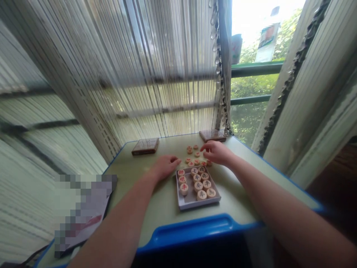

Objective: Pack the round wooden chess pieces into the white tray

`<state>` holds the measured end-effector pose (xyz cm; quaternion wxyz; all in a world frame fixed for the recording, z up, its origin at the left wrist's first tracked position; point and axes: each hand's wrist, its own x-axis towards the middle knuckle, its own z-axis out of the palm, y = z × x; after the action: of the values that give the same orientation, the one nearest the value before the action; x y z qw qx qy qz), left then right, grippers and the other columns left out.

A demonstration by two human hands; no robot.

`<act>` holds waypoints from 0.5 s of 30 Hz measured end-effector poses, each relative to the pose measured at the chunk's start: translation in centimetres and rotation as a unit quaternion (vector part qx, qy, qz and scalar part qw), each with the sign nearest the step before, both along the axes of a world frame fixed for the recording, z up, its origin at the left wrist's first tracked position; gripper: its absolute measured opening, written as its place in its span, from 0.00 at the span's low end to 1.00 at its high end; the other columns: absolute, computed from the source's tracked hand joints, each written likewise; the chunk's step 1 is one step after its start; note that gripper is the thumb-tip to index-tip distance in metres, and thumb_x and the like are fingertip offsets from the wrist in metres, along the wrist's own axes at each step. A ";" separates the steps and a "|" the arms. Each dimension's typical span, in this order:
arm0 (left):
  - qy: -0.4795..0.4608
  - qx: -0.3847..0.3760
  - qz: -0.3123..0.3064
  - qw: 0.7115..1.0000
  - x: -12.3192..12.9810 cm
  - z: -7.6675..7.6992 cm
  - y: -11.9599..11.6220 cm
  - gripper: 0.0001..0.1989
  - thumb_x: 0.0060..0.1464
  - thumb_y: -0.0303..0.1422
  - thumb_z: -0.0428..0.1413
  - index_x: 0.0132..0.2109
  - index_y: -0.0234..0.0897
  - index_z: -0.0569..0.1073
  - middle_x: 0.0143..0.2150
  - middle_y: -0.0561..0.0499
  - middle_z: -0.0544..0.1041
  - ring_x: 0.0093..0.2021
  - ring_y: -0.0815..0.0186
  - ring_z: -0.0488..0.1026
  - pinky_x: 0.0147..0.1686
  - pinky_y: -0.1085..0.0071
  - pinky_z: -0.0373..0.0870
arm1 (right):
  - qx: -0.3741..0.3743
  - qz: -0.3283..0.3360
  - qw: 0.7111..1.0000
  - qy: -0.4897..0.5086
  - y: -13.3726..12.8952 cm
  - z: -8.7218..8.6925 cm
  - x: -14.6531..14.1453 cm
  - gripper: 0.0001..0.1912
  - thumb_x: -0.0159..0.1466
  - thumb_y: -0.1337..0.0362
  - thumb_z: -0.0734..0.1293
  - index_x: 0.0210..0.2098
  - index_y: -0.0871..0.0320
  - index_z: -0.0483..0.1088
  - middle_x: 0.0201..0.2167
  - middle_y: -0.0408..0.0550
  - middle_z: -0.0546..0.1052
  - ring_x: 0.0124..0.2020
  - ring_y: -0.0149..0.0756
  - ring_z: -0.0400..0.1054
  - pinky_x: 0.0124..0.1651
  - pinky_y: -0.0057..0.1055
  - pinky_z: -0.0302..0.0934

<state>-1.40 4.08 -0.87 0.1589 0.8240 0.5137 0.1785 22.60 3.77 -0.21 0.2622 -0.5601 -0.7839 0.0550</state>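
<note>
A shallow light-coloured box holds two groups of round wooden Chinese chess pieces. On its left stand red-marked pieces, stacked at the near end. To their right, dark-marked pieces fill two columns, with a gap between the groups. Loose red-marked pieces lie scattered on the table beyond the box. My left hand rests by the box's far left corner, fingers loosely extended and nothing visible in them. Over the right side of the loose pieces is my right hand, its fingers bent and apart, apparently holding nothing.
The pale green table has a blue raised edge in front. Two flat brown boxes, one at the back left and one at the back right, lie near the string curtain. A dark-edged flat object lies at the left.
</note>
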 end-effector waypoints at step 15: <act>-0.012 0.013 -0.144 0.989 1.8 0.1 0.2 0.19 0.54 0.45 0.48 0.40 0.41 0.78 0.47 0.46 0.74 0.49 0.58 0.66 0.51 0.63 0.59 | 0.009 0.070 0.997 0.038 2.4 -2.7 -0.2 0.16 0.57 0.67 0.62 0.43 0.58 0.73 0.47 0.51 0.74 0.48 0.39 0.66 0.53 0.35 0.58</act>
<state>0.44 4.25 -0.80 0.1779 0.8893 0.3854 0.1704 22.38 6.19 -2.90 0.2923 -0.4990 -0.8111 0.0877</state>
